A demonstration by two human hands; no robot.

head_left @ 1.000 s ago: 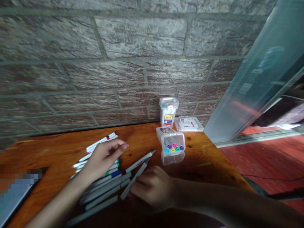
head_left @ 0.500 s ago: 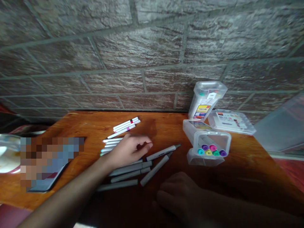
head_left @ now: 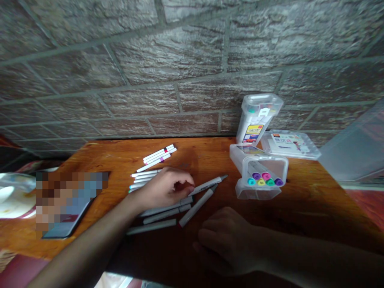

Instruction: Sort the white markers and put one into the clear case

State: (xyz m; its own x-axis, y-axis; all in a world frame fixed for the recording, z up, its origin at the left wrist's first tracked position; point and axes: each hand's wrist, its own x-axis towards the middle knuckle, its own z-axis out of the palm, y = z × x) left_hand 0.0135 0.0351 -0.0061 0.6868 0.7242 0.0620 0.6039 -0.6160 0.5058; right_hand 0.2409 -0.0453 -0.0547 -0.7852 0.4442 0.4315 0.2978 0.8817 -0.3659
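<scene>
My left hand (head_left: 168, 187) is over the loose markers, thumb and forefinger pinched at the near end of a white marker (head_left: 208, 184) whose tapered grey tip points right. Below it lies a second white marker (head_left: 197, 207) with a similar grey tip. Several grey-white markers (head_left: 168, 213) lie under and in front of this hand, partly covered by it. In deep shadow, my right hand (head_left: 220, 240) rests on the table with its fingers curled in; nothing shows in them. An open clear plastic case (head_left: 240, 160) lies on its side to the right, with several markers (head_left: 265, 178) showing coloured ends.
Slim white pens (head_left: 159, 155) lie behind my left hand. An upright clear marker case (head_left: 258, 120) and a flat clear box (head_left: 289, 145) stand near the brick wall (head_left: 198, 96). A phone (head_left: 64, 230), partly blurred out, lies on the wooden table (head_left: 99, 160) at left.
My left hand has moved slightly right and down, its fingertips now at the near end of the grey-tipped marker. My right hand stays in place. The view has shifted a little.
</scene>
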